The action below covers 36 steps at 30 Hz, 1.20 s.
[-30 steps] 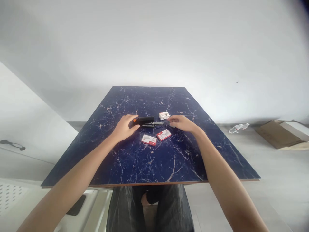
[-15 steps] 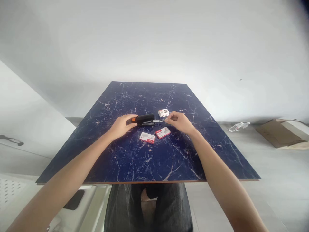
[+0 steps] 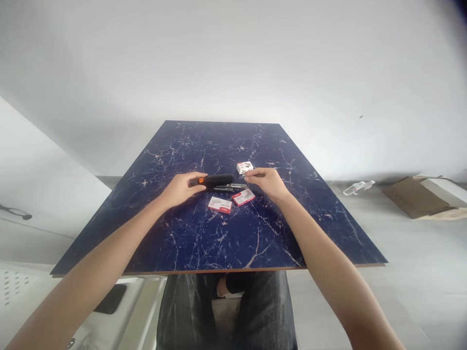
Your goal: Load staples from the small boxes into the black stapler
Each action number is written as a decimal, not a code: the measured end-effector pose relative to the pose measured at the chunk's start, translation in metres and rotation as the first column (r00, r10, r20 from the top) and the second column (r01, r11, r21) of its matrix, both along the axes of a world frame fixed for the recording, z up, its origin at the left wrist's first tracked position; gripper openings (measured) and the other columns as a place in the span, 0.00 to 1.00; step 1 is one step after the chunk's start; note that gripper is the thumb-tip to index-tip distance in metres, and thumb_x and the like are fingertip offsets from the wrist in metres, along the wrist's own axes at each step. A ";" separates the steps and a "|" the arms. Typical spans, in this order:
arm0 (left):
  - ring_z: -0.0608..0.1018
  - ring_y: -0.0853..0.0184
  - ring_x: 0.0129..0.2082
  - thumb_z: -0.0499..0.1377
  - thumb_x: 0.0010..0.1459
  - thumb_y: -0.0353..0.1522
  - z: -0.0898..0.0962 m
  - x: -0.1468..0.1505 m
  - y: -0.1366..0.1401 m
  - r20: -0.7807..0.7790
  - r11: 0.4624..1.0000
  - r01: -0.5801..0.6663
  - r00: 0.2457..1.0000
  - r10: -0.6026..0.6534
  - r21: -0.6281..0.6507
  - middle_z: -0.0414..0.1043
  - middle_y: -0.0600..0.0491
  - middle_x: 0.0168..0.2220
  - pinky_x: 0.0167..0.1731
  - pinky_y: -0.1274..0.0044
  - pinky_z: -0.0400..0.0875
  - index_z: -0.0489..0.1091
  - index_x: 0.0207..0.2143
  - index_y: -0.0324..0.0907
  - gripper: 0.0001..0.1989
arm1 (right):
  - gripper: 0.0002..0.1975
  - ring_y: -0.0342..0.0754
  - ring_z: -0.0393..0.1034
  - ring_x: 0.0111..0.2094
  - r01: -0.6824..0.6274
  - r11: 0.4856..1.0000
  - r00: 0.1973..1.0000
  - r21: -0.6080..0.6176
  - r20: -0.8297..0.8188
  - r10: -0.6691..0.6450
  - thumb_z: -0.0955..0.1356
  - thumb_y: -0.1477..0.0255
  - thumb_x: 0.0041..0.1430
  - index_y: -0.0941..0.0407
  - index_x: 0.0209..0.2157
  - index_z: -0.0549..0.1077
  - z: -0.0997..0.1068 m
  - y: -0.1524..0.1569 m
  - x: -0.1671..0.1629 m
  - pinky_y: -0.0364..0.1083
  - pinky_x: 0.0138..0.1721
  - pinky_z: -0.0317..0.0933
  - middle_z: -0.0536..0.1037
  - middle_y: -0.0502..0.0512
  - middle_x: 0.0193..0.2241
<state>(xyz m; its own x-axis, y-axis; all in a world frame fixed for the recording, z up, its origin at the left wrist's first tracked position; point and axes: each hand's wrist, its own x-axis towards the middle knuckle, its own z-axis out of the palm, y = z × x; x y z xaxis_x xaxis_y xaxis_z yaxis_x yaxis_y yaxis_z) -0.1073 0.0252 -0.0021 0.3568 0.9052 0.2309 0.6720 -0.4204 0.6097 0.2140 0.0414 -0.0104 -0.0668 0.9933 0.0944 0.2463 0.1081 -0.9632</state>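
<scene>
A black stapler (image 3: 221, 181) with an orange part at its rear lies on the blue marbled table. My left hand (image 3: 179, 188) grips that rear end between thumb and fingers. From the stapler's right end a metal staple tray (image 3: 239, 185) sticks out. My right hand (image 3: 269, 182) is pinched closed just beyond the tray's tip; anything between its fingertips is too small to make out. Close behind those fingertips stands a small white box (image 3: 244, 168). Two flat red-and-white boxes, a left one (image 3: 220, 204) and a right one (image 3: 243, 197), lie on the near side of the stapler.
The table (image 3: 219, 243) has its far edge near a white wall (image 3: 233, 58). On the floor at the right are a clear plastic bottle (image 3: 358, 187) and a cardboard box (image 3: 412, 197). A white cabinet door (image 3: 40, 180) stands at the left.
The camera view has shifted slightly. Relative to the boxes, the stapler sits a little farther right and nearer. My right fingertips have risen slightly from the tray's tip toward the small white box.
</scene>
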 end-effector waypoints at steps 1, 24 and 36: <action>0.79 0.56 0.49 0.62 0.60 0.45 -0.001 0.001 0.000 0.006 1.000 -0.016 1.000 0.016 0.026 0.78 0.49 0.52 0.52 0.66 0.72 0.74 0.55 0.49 0.22 | 0.13 0.52 0.78 0.40 0.002 1.000 1.000 0.005 0.028 -0.002 0.77 0.66 0.45 0.55 0.34 0.83 0.000 0.000 0.000 0.52 0.49 0.68 0.84 0.56 0.37; 0.80 0.59 0.46 0.63 0.59 0.43 -0.004 0.000 0.002 0.105 1.000 0.000 0.994 0.000 0.003 0.79 0.51 0.49 0.49 0.68 0.73 0.75 0.50 0.48 0.18 | 0.17 0.51 0.78 0.38 0.135 0.990 0.991 -0.033 -0.021 -0.135 0.76 0.63 0.46 0.56 0.39 0.82 -0.025 0.011 0.002 0.50 0.47 0.69 0.83 0.55 0.36; 0.80 0.57 0.47 0.60 0.61 0.44 0.004 0.004 -0.004 0.021 1.000 -0.014 1.000 0.014 0.008 0.79 0.49 0.49 0.49 0.66 0.73 0.74 0.51 0.47 0.18 | 0.12 0.50 0.77 0.41 -0.149 0.986 0.968 0.078 0.217 0.130 0.73 0.67 0.53 0.53 0.40 0.79 -0.011 -0.004 -0.017 0.50 0.47 0.68 0.83 0.53 0.42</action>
